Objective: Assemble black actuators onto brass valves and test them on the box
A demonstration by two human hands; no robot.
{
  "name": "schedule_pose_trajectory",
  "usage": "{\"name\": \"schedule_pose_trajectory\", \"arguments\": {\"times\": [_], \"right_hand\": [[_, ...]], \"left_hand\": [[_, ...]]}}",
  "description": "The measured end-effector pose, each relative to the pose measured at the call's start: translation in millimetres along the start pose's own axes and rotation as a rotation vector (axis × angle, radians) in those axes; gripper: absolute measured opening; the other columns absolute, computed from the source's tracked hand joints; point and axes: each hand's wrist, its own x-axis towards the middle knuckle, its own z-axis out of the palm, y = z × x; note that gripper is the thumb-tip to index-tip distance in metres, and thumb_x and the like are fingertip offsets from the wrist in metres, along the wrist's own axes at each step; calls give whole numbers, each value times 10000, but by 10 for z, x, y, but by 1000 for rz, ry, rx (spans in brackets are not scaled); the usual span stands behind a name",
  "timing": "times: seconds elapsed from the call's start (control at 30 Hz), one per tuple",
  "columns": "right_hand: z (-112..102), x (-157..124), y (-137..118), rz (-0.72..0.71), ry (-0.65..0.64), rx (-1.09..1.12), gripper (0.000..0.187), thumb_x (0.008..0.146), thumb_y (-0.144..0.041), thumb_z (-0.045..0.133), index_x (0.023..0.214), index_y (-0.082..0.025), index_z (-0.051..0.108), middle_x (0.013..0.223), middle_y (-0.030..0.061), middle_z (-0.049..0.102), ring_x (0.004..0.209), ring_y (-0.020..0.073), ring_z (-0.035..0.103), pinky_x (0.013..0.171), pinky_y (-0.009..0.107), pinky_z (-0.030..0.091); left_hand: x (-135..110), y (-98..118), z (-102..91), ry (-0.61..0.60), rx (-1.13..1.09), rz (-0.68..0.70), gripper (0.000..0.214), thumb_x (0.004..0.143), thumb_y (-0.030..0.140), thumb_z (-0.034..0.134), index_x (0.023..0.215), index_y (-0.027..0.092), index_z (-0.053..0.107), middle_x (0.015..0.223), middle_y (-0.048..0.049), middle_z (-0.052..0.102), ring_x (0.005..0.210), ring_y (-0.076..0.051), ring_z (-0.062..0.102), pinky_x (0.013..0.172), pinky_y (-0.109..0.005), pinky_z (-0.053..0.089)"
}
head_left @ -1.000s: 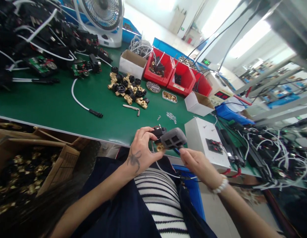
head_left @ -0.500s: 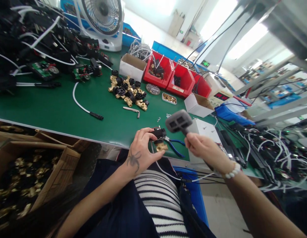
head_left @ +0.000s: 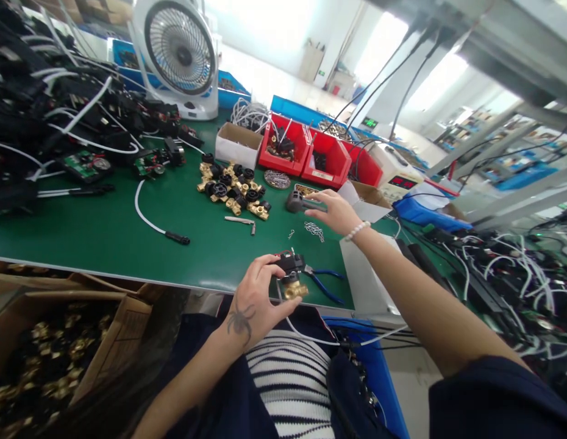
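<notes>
My left hand [head_left: 256, 296] is closed around the near left side of a small valve assembly [head_left: 293, 286], which has a black body on top and a brass fitting below. The fingers touch the black body and the thumb lies by the brass. Blue-handled pliers [head_left: 327, 285] lie just right of it. Farther back, my right hand [head_left: 335, 210] has its fingers stretched and apart around the handle of a grey tool with a blocky head [head_left: 296, 201]. The tool is at the table by the small tray; its exact kind is unclear.
Brass fittings with black caps [head_left: 233, 186] are heaped mid-table. Behind stand red bins [head_left: 327, 160], a white carton [head_left: 238, 145] and a fan [head_left: 180, 55]. Metal clips [head_left: 314, 230] and a grey jointed tool [head_left: 241, 222] lie nearer. Black housings with cables [head_left: 50, 110] fill the left.
My right hand has moved forward and left with the grey tool, from above the pliers down to the table near the small tray, and its fingers have loosened. My left hand stays on the valve assembly.
</notes>
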Motion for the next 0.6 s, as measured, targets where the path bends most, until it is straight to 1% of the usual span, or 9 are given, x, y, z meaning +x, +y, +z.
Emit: {"name": "schedule_pose_trajectory", "arguments": {"times": [0.07,0.1,0.13,0.17,0.2,0.27,0.37,0.47,0.6], "right_hand": [[-2,-264,-133,-111,-80,91,505,808,-326,744,1268,-161,612,1291,104,591,1255,233,529,1063,366,445],[12,-425,-194,-207,-139,170,583,761,-365,789,1284,-188,604,1340,113,561,1305,253,486,1104,406,415],[38,-589,-245,-270,-178,231,658,724,-427,808,1305,-209,590,1395,128,512,1331,277,460,1119,453,401],[74,-744,-284,-286,-193,262,750,716,-473,801,1368,-218,534,1430,148,472,1335,292,456,1107,479,415],[118,-879,-311,-282,-194,273,799,740,-491,777,1430,-235,465,1464,156,431,1355,302,432,1109,504,408],[211,-1061,-333,-271,-154,255,779,803,-493,719,1477,-270,398,1514,157,362,1381,316,392,1105,533,404],[309,-1129,-335,-296,-129,236,647,847,-468,679,1432,-284,472,1536,144,332,1395,323,366,1106,529,403],[326,-1099,-359,-297,-147,267,553,865,-450,664,1368,-258,541,1494,148,389,1362,307,416,1098,498,423],[311,-1095,-399,-317,-128,304,445,895,-402,634,1300,-223,595,1419,157,452,1319,294,459,1095,474,432]], "left_hand": [[-9,-10,-13,10,-54,-44,347,724,223,770,970,185,528,1209,-124,559,1174,-260,556,1000,-465,492],[-14,-13,-17,15,-77,-65,346,727,227,767,975,188,529,1216,-122,554,1176,-258,555,1002,-466,490],[-17,-14,-21,18,-94,-81,343,730,228,765,980,190,532,1219,-119,550,1178,-255,554,1003,-463,489],[-20,-13,-23,18,-105,-92,340,733,226,763,984,193,536,1220,-117,549,1180,-251,552,1007,-459,487],[-21,-9,-24,18,-111,-95,335,735,219,761,985,194,539,1221,-114,549,1182,-248,550,1012,-454,484],[-19,5,-24,11,-110,-89,328,736,201,758,984,197,544,1221,-109,554,1183,-241,549,1024,-444,475],[-15,30,-24,-3,-91,-79,317,744,192,754,985,198,549,1233,-107,558,1198,-235,543,1034,-425,469],[-15,44,-37,-20,-56,-67,315,759,216,752,995,195,545,1242,-110,560,1197,-229,545,1026,-404,478],[1,41,-68,-72,9,-31,331,778,225,736,1034,197,529,1260,-115,555,1213,-234,534,1029,-409,476]]}}
